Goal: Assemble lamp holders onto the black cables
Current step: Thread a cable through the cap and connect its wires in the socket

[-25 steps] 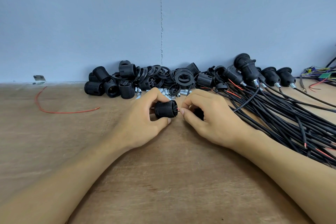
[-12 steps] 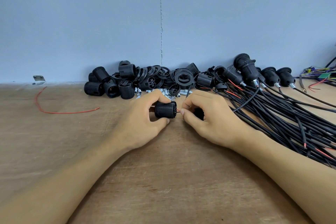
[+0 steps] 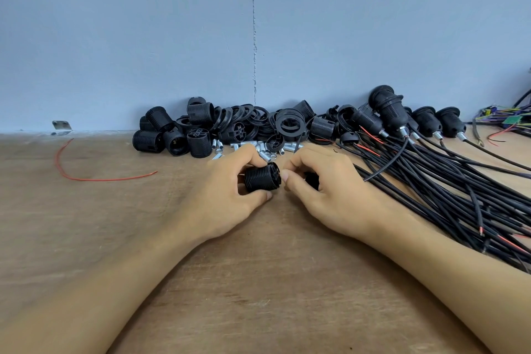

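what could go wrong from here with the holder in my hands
1. The right hand, curled round a black part, pinches at the end of the lamp holder gripped by the left hand. Whatever it feeds in is hidden, so it might miss its hole or bend.
2. Loose metal tubes lie just behind the hands; a knuckle may scatter them.
3. The black cables lie close beside the right forearm and could snag.

One left hand [image 3: 227, 201]; one right hand [image 3: 333, 198]; one held lamp holder [image 3: 262, 180]; one loose red wire [image 3: 86, 178]
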